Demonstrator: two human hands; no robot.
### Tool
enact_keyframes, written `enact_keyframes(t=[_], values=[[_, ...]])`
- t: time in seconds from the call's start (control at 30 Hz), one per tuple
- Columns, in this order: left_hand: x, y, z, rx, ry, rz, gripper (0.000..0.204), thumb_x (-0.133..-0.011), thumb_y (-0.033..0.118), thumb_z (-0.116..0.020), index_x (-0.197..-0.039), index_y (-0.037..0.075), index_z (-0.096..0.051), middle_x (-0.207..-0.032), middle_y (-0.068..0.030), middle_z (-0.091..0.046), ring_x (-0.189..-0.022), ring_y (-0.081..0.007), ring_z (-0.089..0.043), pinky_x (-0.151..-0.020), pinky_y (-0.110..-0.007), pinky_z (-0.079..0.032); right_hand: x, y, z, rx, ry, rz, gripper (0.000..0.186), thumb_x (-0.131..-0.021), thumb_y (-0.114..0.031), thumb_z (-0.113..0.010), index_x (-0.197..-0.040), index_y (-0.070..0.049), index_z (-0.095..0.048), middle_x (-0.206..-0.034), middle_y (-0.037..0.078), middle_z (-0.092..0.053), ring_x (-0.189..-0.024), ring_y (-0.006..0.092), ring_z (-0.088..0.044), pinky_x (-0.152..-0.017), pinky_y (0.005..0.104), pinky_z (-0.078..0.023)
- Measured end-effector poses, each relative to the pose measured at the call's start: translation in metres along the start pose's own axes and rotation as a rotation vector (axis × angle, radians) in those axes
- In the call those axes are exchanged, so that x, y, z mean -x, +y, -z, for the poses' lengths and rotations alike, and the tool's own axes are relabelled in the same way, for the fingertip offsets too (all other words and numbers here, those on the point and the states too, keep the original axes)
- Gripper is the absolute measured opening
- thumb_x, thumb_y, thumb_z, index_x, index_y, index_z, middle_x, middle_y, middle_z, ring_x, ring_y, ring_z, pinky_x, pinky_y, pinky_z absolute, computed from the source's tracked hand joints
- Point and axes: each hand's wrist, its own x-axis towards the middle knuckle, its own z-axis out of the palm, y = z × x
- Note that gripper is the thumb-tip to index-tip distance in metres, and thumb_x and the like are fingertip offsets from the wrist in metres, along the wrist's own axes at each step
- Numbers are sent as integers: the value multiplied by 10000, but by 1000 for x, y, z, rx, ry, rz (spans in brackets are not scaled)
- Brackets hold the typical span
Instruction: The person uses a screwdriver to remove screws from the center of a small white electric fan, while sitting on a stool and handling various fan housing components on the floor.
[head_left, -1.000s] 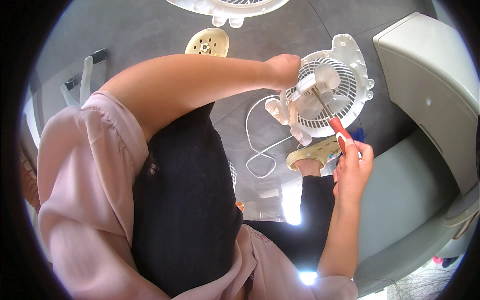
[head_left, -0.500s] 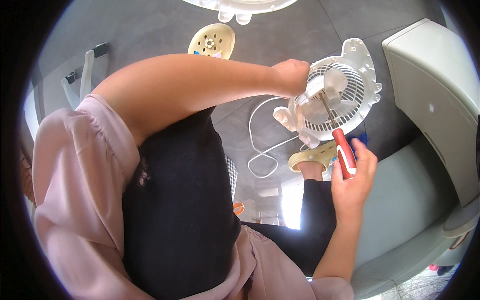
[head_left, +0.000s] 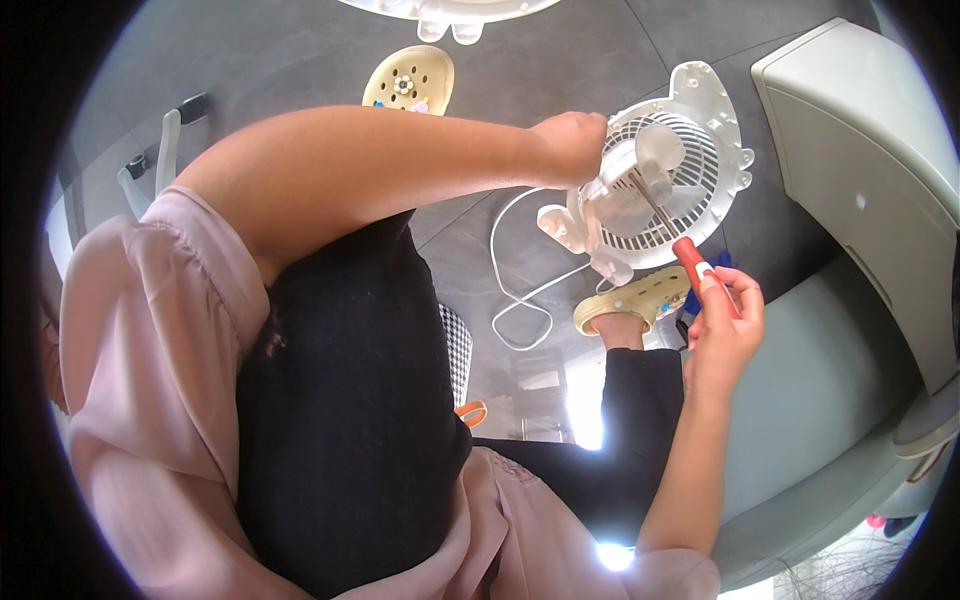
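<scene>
My left hand is closed on the left rim of a white fan housing. Inside its round slatted grille sit clear fan blades. A screwdriver with a red handle is in my right hand, fingers wrapped round the handle and thumb along it. Its metal shaft slants up and left across the housing, the tip near the hub of the blades. Whether the tip touches a screw I cannot tell. Below the housing a white cord loops on the floor.
Another white plastic part lies at the far edge. One cream clog stands beyond my left arm; the other is on my foot below the fan. At right are a pale cabinet and a grey-green seat.
My right hand has shifted its hold on the screwdriver, which now leans more to the right, with the thumb lying over the handle. The left hand still grips the housing.
</scene>
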Motion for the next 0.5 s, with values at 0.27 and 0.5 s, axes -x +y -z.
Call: enact_keyframes(t=[0.27, 0.5], values=[[-4, -8, -5, -78, 74, -42, 213, -831, 33, -438, -1003, -79, -498, -953, -282, -615, -937, -405, -608, -789, -426, -488, 4, 0, -1, 0, -1, 25, 144, -827, -87, -633, -943, -23, -579, -826, 40, -574, -528, 53, -450, -476, 193, -371], [-4, -6, 0, 2, 8, 36, 218, -835, 45, -413, -997, -72, -500, -920, -267, -619, -843, -353, -649, -739, -413, -506, 11, -5, 6, 466, -98, 382, 273, -767, -19, -641, -1032, -19, -579, -963, 84, -554, -826, 199, -581, -664, 309, -478]])
